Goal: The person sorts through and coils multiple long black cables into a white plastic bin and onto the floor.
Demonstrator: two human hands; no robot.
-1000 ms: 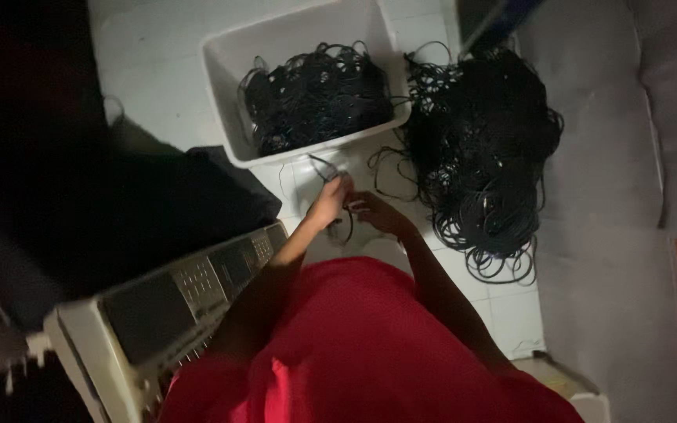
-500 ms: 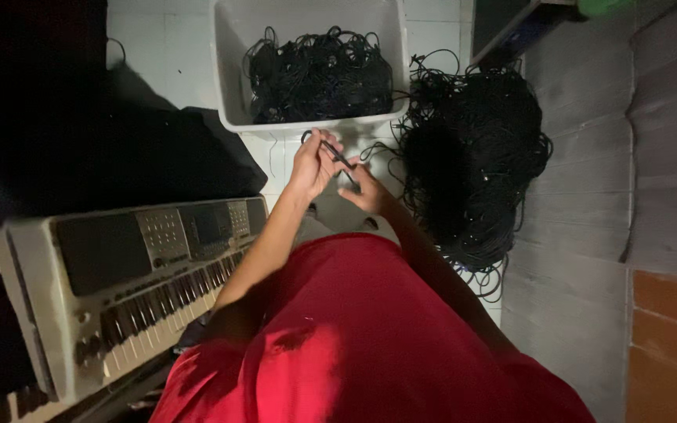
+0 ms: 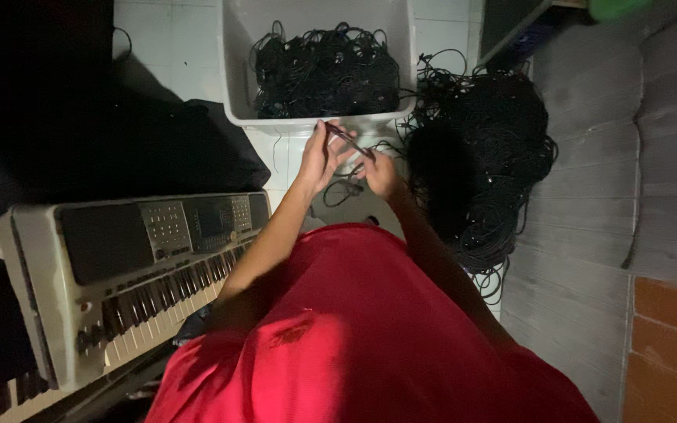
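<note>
Shirt: I am wearing a red shirt (image 3: 354, 329), filling the near part of the view.
Keyboard: an electronic keyboard (image 3: 127, 266) is sitting near left, its keys running toward the near left edge.
Dark bag: a black fabric mass (image 3: 158, 149) is lying just beyond the keyboard, on the left.
Left hand: I am holding my left hand (image 3: 319, 160) up in front of me, fingers closed around one end of a thin black cable (image 3: 348, 142).
Right hand: my right hand (image 3: 380, 174) is sitting just to the right of the left one and slightly nearer, fingers pinching the other part of the same cable; the two hands are almost touching.
Cable: it is stretching between my two hands as a short taut length, with a loose loop hanging below them over the tiled floor (image 3: 190, 47). I cannot tell what sort of plug it is carrying.
Loose pile: a big heap of tangled black cables (image 3: 479, 157) is lying on the floor to the right of my hands, against the grey wall on the right.
Bin: a white plastic bin (image 3: 237, 70) is standing just beyond my hands, holding more coiled black cables (image 3: 327, 74).
</note>
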